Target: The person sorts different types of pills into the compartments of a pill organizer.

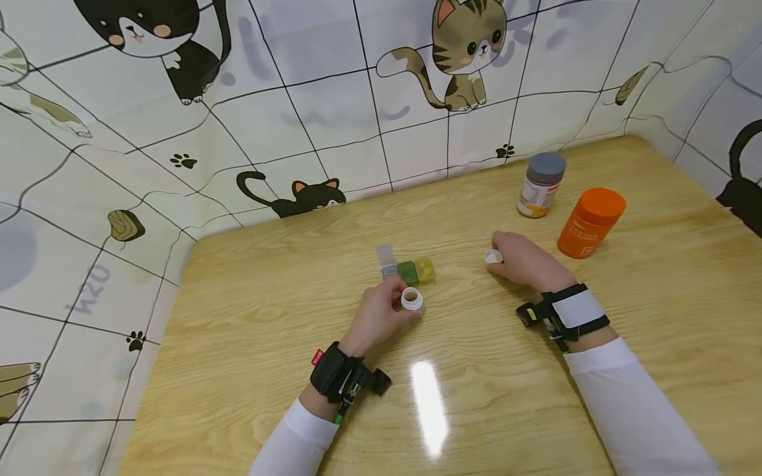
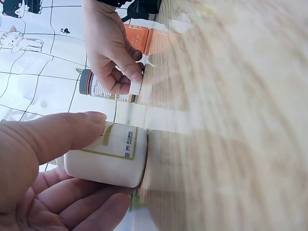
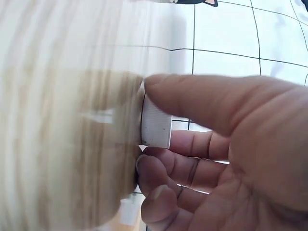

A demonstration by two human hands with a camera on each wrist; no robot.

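Observation:
My left hand (image 1: 378,311) grips a small white bottle (image 2: 108,161) that stands upright on the table, thumb on one side and fingers on the other. Its mouth is uncapped in the head view, and a gold-edged label shows in the left wrist view. Farther right, my right hand (image 1: 531,261) pinches a white ribbed cap (image 3: 156,122) between thumb and fingers, right at the tabletop. Just beyond the left fingers lies a small pill box (image 1: 407,272) with purple, green and yellow compartments. The purple compartment's lid (image 1: 385,254) is raised, and the left hand partly hides that compartment.
An orange jar (image 1: 589,225) stands beyond my right hand, and a grey-lidded jar (image 1: 540,185) is behind it. The wooden table (image 1: 268,317) meets a wall covering (image 1: 333,125) printed with cats along its far edge.

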